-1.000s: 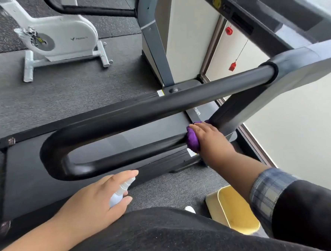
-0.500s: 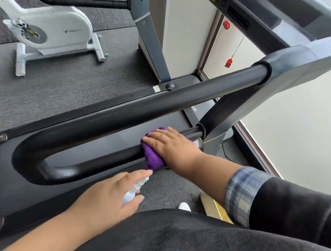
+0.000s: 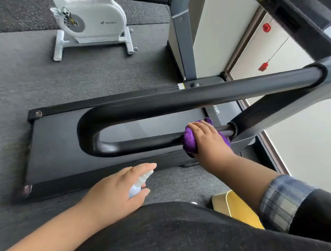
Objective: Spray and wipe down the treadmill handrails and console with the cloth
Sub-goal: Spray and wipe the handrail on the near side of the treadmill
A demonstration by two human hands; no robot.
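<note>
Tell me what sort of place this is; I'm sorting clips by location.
Most likely a gym: a treadmill with a looped handrail, a white exercise bike, and dark rubber flooring.

Floor: dark grey speckled rubber matting (image 3: 32, 79) with seams between the tiles, covering the whole room in view.
Wall: plain cream surface (image 3: 306, 136) on the right, evenly lit by soft daylight.
Trim: brown frame strip (image 3: 241, 38) running diagonally along the wall and down to the floor.
Wall fittings: two small red objects (image 3: 266, 27) joined by a thin dark cord.
Furniture: white exercise bike (image 3: 91, 23) on its two floor bars, well apart at the far side.
Near floor: yellow and cream container (image 3: 237, 206) at lower right.
</note>
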